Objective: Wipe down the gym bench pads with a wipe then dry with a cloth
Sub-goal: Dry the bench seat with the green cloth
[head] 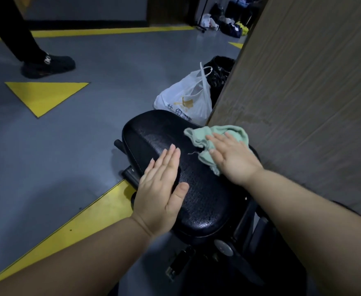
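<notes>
The person is leaning over the black gym bench pad (pixel 154 133), which is sitting on its dark metal frame (pixel 224 246) just beside a tall brown panel (pixel 303 82). The right hand (pixel 233 159) is lying flat with fingers straight and slightly spread, pressing a crumpled pale green cloth (pixel 235 130) onto the far right part of the pad, close to the panel. The left hand (pixel 160 189) is also lying flat and unclenched, fingers together, resting on the pad's left edge and gripping nothing. No wipe is showing, so the drying step is likely the one in hand. The pad's textured surface is glistening toward its near end, which suggests moisture is waiting there. To dry it well, the right hand should be spreading the bunched cloth wider under the palm, pressing evenly and drawing long overlapping strokes along the pad, working from the far end toward the shiny near end. The left hand is bracing the pad usefully but is covering part of it, so it should be lifting clear when the cloth comes that way. On the grey floor behind the pad, a white plastic bag (pixel 188 99) is slumping against a black bag (pixel 218 69), and another person's black shoe (pixel 49 66) is standing well apart.
</notes>
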`<move>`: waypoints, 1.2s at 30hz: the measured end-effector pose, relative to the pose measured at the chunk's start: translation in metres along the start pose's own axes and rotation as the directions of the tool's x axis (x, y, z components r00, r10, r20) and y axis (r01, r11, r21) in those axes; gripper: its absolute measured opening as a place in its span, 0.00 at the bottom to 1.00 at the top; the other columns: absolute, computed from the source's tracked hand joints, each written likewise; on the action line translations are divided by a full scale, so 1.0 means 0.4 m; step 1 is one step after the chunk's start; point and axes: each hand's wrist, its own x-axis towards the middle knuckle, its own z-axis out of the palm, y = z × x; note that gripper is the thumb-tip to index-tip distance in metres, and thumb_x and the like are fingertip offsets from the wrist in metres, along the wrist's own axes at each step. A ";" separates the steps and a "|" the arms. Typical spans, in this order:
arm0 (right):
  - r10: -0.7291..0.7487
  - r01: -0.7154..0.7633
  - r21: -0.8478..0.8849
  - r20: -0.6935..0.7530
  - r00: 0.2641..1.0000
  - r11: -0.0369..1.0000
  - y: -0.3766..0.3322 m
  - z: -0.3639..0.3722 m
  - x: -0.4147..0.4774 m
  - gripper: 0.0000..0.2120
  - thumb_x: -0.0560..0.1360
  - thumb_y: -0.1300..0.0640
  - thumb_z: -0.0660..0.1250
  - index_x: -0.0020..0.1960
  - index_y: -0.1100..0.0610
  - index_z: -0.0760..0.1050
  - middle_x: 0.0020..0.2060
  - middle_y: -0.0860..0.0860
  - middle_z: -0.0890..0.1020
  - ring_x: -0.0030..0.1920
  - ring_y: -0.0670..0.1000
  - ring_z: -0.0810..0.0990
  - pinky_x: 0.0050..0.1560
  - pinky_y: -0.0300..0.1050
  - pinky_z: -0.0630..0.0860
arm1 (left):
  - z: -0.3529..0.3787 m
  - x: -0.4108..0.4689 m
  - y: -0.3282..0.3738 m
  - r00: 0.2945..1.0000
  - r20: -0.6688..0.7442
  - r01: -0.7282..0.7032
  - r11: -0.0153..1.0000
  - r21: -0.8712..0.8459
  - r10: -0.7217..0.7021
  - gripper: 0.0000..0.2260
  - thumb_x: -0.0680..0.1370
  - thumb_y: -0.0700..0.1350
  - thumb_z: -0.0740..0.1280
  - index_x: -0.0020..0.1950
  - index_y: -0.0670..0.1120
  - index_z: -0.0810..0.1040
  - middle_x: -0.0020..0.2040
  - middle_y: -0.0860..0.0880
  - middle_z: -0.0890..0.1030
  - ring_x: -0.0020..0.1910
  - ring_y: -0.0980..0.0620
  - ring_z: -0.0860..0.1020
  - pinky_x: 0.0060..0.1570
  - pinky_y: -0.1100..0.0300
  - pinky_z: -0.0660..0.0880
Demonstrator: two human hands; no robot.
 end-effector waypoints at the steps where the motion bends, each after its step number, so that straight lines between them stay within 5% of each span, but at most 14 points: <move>1: 0.028 -0.028 0.013 -0.001 1.000 1.000 0.022 -0.003 0.024 0.24 0.83 0.46 0.48 0.77 0.47 0.53 0.77 0.46 0.55 0.77 0.50 0.49 0.76 0.52 0.47 | 0.000 0.000 0.000 1.000 0.007 0.001 1.000 0.003 -0.001 0.32 0.82 0.64 0.41 0.78 0.45 0.54 0.78 0.49 0.59 0.78 0.54 0.55 0.76 0.50 0.51; 11: 0.105 -0.106 -0.002 -0.083 0.991 0.994 -0.050 0.009 -0.017 0.24 0.82 0.48 0.47 0.77 0.49 0.57 0.76 0.49 0.59 0.76 0.51 0.53 0.75 0.51 0.50 | -0.001 -0.002 -0.005 1.000 0.026 -0.002 1.000 0.026 0.001 0.32 0.82 0.64 0.41 0.79 0.45 0.55 0.78 0.51 0.58 0.78 0.54 0.55 0.75 0.51 0.51; 14: -0.001 0.001 -0.006 -0.110 0.994 1.000 -0.156 0.029 -0.125 0.27 0.79 0.46 0.44 0.77 0.48 0.53 0.77 0.47 0.55 0.77 0.50 0.48 0.75 0.51 0.46 | -0.006 0.000 -0.005 0.999 0.028 0.023 0.996 -0.088 -0.021 0.29 0.81 0.64 0.41 0.78 0.52 0.52 0.79 0.56 0.56 0.78 0.57 0.52 0.76 0.48 0.50; 17: -0.021 0.039 0.188 -0.096 0.995 0.981 -0.249 0.047 -0.206 0.24 0.82 0.49 0.50 0.77 0.47 0.54 0.77 0.44 0.52 0.77 0.48 0.42 0.74 0.48 0.37 | -0.030 0.000 0.016 0.998 -0.028 0.049 0.957 -0.287 -0.059 0.22 0.81 0.57 0.47 0.76 0.58 0.58 0.77 0.63 0.57 0.78 0.58 0.51 0.77 0.48 0.45; 19: -0.022 0.066 0.576 -0.084 0.996 0.815 -0.284 0.051 -0.217 0.22 0.81 0.56 0.54 0.74 0.46 0.64 0.75 0.43 0.62 0.77 0.46 0.51 0.76 0.49 0.44 | -0.046 0.003 0.035 0.995 -0.082 0.022 0.951 -0.308 -0.049 0.21 0.82 0.55 0.49 0.73 0.57 0.65 0.76 0.62 0.62 0.78 0.57 0.54 0.76 0.53 0.44; 21: 0.084 -0.015 0.936 -0.016 0.996 0.351 -0.279 0.023 -0.215 0.23 0.77 0.67 0.55 0.63 0.48 0.77 0.61 0.45 0.80 0.67 0.47 0.73 0.71 0.49 0.66 | -0.057 0.009 0.053 0.997 -0.062 0.029 0.971 -0.239 -0.045 0.20 0.82 0.57 0.48 0.72 0.59 0.67 0.73 0.61 0.68 0.76 0.58 0.59 0.76 0.53 0.48; 22: 0.208 -0.021 0.979 -0.021 0.978 0.201 -0.254 0.013 -0.213 0.24 0.74 0.71 0.54 0.56 0.50 0.81 0.53 0.45 0.83 0.59 0.45 0.79 0.66 0.48 0.72 | -0.057 0.011 0.060 0.999 -0.004 0.047 0.981 -0.187 -0.049 0.21 0.81 0.60 0.47 0.73 0.60 0.65 0.72 0.60 0.70 0.74 0.59 0.63 0.76 0.52 0.51; 23: 0.327 0.021 0.985 -0.077 0.942 0.174 -0.223 0.005 -0.213 0.25 0.73 0.73 0.54 0.51 0.51 0.82 0.49 0.43 0.84 0.54 0.42 0.80 0.63 0.47 0.74 | -0.055 0.011 0.064 0.996 0.075 0.052 0.995 -0.087 -0.046 0.24 0.80 0.63 0.47 0.75 0.60 0.63 0.71 0.58 0.71 0.73 0.57 0.65 0.75 0.51 0.52; 25: 0.455 0.049 0.913 -0.248 0.855 0.406 -0.156 0.008 -0.210 0.25 0.72 0.73 0.55 0.48 0.47 0.81 0.47 0.41 0.83 0.53 0.38 0.79 0.63 0.46 0.73 | -0.040 0.001 0.066 0.977 0.211 -0.035 0.979 0.199 -0.008 0.29 0.77 0.67 0.49 0.77 0.59 0.60 0.73 0.55 0.70 0.74 0.52 0.66 0.74 0.50 0.53; 28: 0.263 0.023 0.618 -0.368 0.892 0.786 -0.104 0.040 -0.189 0.25 0.72 0.72 0.57 0.54 0.47 0.80 0.59 0.42 0.78 0.63 0.36 0.70 0.68 0.29 0.58 | -0.042 0.014 0.073 0.946 0.322 -0.080 0.936 0.343 -0.037 0.32 0.73 0.71 0.49 0.76 0.62 0.62 0.77 0.59 0.60 0.77 0.52 0.57 0.74 0.53 0.43; 31: 0.134 0.036 0.455 -0.336 0.932 0.890 -0.083 0.073 -0.171 0.21 0.76 0.67 0.58 0.65 0.51 0.76 0.64 0.45 0.75 0.71 0.43 0.65 0.70 0.30 0.53 | -0.044 0.032 0.063 0.919 0.384 -0.059 0.930 0.362 -0.091 0.36 0.70 0.72 0.40 0.78 0.65 0.50 0.78 0.64 0.45 0.78 0.57 0.42 0.74 0.54 0.34; 33: 0.103 0.052 0.411 -0.346 0.933 0.910 -0.080 0.078 -0.165 0.20 0.79 0.63 0.58 0.68 0.50 0.73 0.66 0.44 0.74 0.72 0.45 0.64 0.73 0.39 0.55 | -0.048 0.053 0.050 0.912 0.391 -0.018 0.937 0.350 -0.129 0.35 0.70 0.73 0.41 0.77 0.66 0.49 0.78 0.65 0.44 0.77 0.59 0.41 0.74 0.55 0.34; 36: 0.066 0.044 0.320 -0.324 0.944 0.946 -0.079 0.082 -0.158 0.20 0.80 0.56 0.56 0.70 0.50 0.70 0.69 0.45 0.71 0.73 0.46 0.62 0.74 0.39 0.50 | -0.059 0.098 0.014 0.907 0.371 0.070 0.939 0.337 -0.200 0.33 0.72 0.71 0.47 0.77 0.66 0.53 0.78 0.65 0.47 0.77 0.59 0.43 0.74 0.55 0.35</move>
